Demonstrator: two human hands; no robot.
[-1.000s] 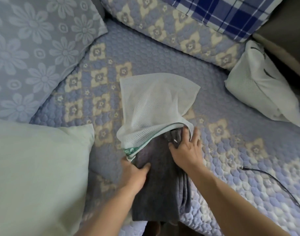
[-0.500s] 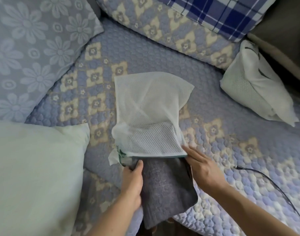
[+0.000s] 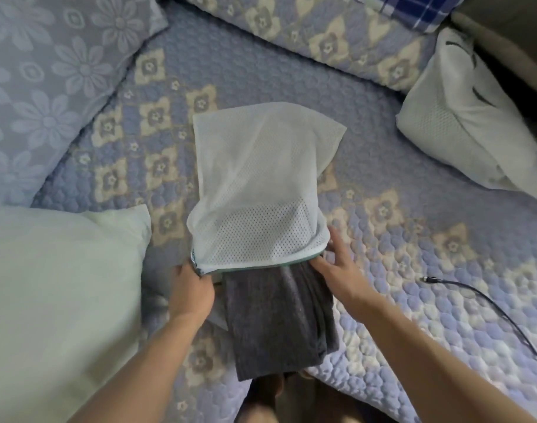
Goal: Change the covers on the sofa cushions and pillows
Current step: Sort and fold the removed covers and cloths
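A white mesh bag with a green-edged opening (image 3: 258,190) lies in the middle of a sofa seat covered in a blue quilted cloth with cream flower shapes (image 3: 413,270). The open end of the bag points toward the person. A folded dark grey cloth cover (image 3: 276,319) sticks out of that opening and lies flat on the seat, with its near end hanging at the seat's front edge.

The left hand (image 3: 191,291) is at the bag's left corner. Its fingers curl around the green edge and pinch it. The right hand (image 3: 337,270) is at the bag's right corner. Its fingers are mostly straight and spread, and the fingertips touch the bag's edge and the top of the grey cover. It does not look like it is gripping.

A big pale green pillow (image 3: 56,300) rests on the left, just beside the left arm. A light blue cushion with white flowers (image 3: 53,71) leans at the back left. A blue and white checked cushion (image 3: 413,10) sits at the back right. A 2nd white mesh bag, stuffed full (image 3: 462,132), lies on the right, well apart from the hands. A thin black cable with a plug end (image 3: 474,294) runs across the seat on the right.
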